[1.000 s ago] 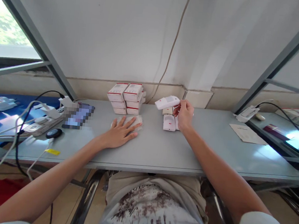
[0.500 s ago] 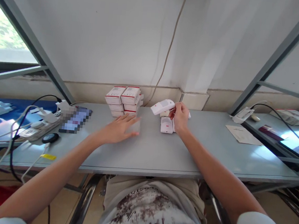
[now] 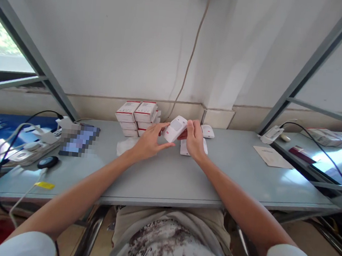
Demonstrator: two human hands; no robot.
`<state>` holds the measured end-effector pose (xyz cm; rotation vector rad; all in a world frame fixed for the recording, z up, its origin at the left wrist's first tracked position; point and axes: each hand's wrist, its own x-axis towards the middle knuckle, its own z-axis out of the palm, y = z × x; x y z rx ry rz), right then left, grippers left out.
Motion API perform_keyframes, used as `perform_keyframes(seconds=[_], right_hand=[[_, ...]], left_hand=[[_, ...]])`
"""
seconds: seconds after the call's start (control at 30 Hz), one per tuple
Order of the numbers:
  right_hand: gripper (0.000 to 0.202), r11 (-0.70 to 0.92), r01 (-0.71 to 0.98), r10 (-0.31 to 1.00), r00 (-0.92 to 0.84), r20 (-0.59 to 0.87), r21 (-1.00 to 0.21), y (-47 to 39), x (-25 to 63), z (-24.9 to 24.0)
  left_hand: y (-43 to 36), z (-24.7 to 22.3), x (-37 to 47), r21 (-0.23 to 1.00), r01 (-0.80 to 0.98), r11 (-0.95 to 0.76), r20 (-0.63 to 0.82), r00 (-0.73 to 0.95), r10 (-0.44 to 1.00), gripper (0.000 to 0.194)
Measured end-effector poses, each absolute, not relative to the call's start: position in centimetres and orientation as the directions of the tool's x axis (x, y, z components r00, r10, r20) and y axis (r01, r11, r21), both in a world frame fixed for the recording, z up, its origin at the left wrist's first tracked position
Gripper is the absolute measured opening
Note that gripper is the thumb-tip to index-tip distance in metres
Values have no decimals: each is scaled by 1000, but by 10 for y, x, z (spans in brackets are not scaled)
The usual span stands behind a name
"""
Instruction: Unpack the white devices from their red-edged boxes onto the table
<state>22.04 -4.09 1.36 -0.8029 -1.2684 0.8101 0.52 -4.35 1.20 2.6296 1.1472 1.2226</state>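
Observation:
A white plastic device [image 3: 175,129] with a small red mark is held up over the desk, tilted, between my two hands. My left hand [image 3: 149,142] grips its left edge, with the thumb below and the fingers behind. On its right edge my right hand [image 3: 194,139] has closed fingers. Under and beside my right hand lie more white devices, partly hidden, and another white device [image 3: 207,131] lies behind it. Small white boxes with red edges [image 3: 129,112] are stacked at the back, left of my hands. Crumpled clear plastic [image 3: 124,145] lies beside my left wrist.
On the left of the grey desk [image 3: 159,183] are a phone [image 3: 79,141], a round black object [image 3: 48,162], a power strip [image 3: 36,149] and cables. Paper [image 3: 272,157] and a white adapter [image 3: 271,135] lie on the right. Metal posts frame both sides.
My left hand has moved right and taken hold of the device's left edge. My right hand has brought the device left and turned its face toward me. Clear plastic now shows left of my left hand.

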Motion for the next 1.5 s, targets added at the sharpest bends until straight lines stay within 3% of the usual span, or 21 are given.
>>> perform_keyframes(seconds=[0.17,0.37,0.53,0.7,0.8,0.97,1.1,1.3,1.43,1.5], right_hand=[[58,442,-97,897,55,439,-892,-39,215,10],[63,419,71,824,389,412,-905,-2,262,14],[63,230,157,789,548,279,-960,20,319,23],[70,53,351,833,501,236,-935,18,361,39],[56,-102,443,920,382,84,-891,5,374,47],[43,-299,697,953,252,-168,-652,-23,375,47],[56,-315,817,943,212,-257,-482,-31,367,41],[61,-284,896,876,97,-472,-342,-9,376,55],[54,-289,883,908,131,-399,-370,18,391,73],[44,-283,842,952,190,-239,-460,33,395,72]], left_hand=[[-44,4,9,162,609,-776,754,432,496,79],[-48,8,-5,64,665,-744,706,497,504,49],[-44,7,-17,86,716,-692,673,470,571,41],[-42,5,-19,85,728,-680,653,474,590,38],[-41,4,-19,77,743,-665,640,475,604,37],[-37,0,-19,65,761,-645,627,471,620,36],[-37,0,-19,69,761,-645,622,473,624,37],[-37,4,-21,63,759,-648,629,475,616,38],[-37,7,-24,75,749,-658,628,477,615,36],[-37,9,-25,86,741,-666,635,474,610,36]])
